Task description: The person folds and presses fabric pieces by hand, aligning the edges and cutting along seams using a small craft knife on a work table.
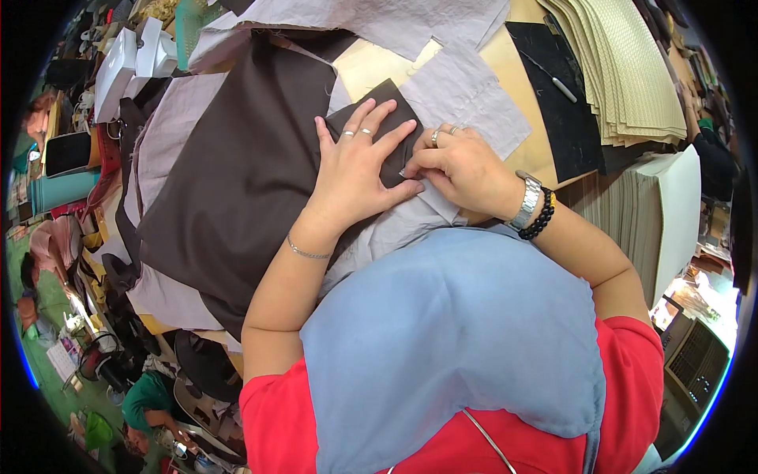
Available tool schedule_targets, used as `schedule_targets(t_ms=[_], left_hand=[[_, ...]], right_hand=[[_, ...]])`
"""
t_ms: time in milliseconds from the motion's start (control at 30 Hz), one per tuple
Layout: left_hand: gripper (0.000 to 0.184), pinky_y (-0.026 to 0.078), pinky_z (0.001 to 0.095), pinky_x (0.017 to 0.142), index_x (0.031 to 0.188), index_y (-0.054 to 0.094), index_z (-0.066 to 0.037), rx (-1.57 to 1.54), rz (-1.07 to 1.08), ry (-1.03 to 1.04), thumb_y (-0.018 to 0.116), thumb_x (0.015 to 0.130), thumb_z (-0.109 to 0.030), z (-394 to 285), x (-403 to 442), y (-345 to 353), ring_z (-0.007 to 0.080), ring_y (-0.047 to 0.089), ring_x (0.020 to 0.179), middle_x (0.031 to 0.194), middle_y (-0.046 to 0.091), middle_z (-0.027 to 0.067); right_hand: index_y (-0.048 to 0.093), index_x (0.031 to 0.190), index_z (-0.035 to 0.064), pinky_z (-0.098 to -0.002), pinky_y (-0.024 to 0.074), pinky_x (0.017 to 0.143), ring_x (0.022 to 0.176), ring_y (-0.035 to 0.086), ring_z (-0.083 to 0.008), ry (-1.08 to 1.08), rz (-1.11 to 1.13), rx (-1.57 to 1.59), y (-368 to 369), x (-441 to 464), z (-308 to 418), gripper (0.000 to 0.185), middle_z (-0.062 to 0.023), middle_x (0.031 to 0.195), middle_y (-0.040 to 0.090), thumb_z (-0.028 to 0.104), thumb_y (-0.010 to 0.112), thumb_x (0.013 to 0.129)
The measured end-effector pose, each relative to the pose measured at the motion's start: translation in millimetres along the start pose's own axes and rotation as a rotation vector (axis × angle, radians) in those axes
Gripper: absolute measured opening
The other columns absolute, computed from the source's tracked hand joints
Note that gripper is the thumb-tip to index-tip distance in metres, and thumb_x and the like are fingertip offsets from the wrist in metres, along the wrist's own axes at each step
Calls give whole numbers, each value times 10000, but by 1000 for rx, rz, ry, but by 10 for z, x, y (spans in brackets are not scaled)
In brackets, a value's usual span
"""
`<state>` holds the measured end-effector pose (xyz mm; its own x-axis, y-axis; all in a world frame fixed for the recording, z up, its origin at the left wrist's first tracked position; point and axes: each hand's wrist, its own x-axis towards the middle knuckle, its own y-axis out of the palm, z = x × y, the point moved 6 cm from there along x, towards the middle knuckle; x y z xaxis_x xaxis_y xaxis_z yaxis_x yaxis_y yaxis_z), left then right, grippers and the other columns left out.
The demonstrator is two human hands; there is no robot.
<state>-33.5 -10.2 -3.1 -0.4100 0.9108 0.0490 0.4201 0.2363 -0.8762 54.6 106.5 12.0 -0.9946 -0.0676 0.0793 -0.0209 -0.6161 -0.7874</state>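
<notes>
My left hand (359, 162) lies flat with fingers spread, pressing on a small dark brown fabric piece (399, 101). Close beside its thumb, my right hand (466, 170) has thumb and forefinger pinched together at the right edge of that piece. A tiny light-coloured bit shows at the pinching fingertips, too small to name. A larger dark brown cloth (237, 166) spreads to the left, partly under my left wrist. Pale grey-lilac fabric (466, 87) lies behind the small piece, and more of it is crumpled below my hands.
Stacked cream textured sheets (624, 71) stand at the far right, with a black cloth piece (545, 95) and a white-handled pointed tool (564, 89) next to them. A thick stack of pale sheets (663, 213) sits right of my arm. White boxes (118, 71) are at upper left; a person in green (146, 399) is at lower left.
</notes>
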Motion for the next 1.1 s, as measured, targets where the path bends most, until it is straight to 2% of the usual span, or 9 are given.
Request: schedule_targets(t_ms=[67,167,233,333,500,600,667,733,1100], left_hand=[[805,145,814,1060,1381,587,-218,-6,-2,2,804,697,-582,7,-4,1,315,296,1475,1535,413,66],[805,140,808,1066,1386,586,-232,-4,8,5,793,697,-594,19,2,-2,323,291,1477,1543,405,69],[807,134,804,1071,1389,587,-242,-2,16,1,783,696,-608,29,-20,8,330,283,1480,1556,392,73],[817,124,799,1077,1389,589,-253,3,3,23,770,689,-632,32,23,-6,341,265,1489,1578,368,79],[850,110,795,1086,1388,591,-257,11,-11,25,773,661,-657,41,-1,10,344,244,1500,1592,351,83],[858,105,792,1091,1386,592,-264,17,-10,14,779,649,-660,49,-3,31,340,243,1500,1592,350,81],[863,103,792,1092,1387,591,-269,19,-11,6,781,643,-662,47,-9,28,336,242,1501,1594,347,79],[867,101,791,1094,1390,589,-274,26,-10,8,783,640,-663,48,-14,19,333,241,1502,1595,346,77],[878,107,797,1092,1406,573,-297,53,-15,20,786,638,-666,51,-7,51,353,252,1497,1592,344,92]], right_hand=[[717,923,134,-387,500,777,874,645,-259,-25,16,-17,1,-4,-12,94,-34,928,666,111,697,835],[701,962,99,-370,518,792,879,657,-273,17,-272,111,-410,-55,-434,110,-62,970,682,89,668,858],[666,1070,41,-384,523,855,962,659,-311,204,-494,-142,-914,-200,-982,189,-133,1041,688,85,627,891],[632,1221,33,-427,500,917,1048,621,-375,308,-502,-687,-1160,-646,-1739,310,-169,1130,668,190,637,954],[623,1119,-7,-405,505,861,956,638,-347,280,-444,-580,-1242,-793,-1760,178,-174,1042,663,101,574,987],[649,1028,21,-421,506,818,910,634,-350,351,-617,-139,-1219,-644,-1495,130,-168,979,663,88,556,967],[655,984,21,-414,507,787,866,637,-337,161,-400,-191,-1053,-360,-902,129,-166,918,658,49,558,905],[645,878,85,-410,465,716,815,625,-286,-67,-209,-337,-788,-185,-390,72,-86,830,639,150,676,879],[642,820,118,-384,430,728,808,600,-234,-183,-98,-303,-376,-10,-228,144,-31,827,620,238,716,849]])
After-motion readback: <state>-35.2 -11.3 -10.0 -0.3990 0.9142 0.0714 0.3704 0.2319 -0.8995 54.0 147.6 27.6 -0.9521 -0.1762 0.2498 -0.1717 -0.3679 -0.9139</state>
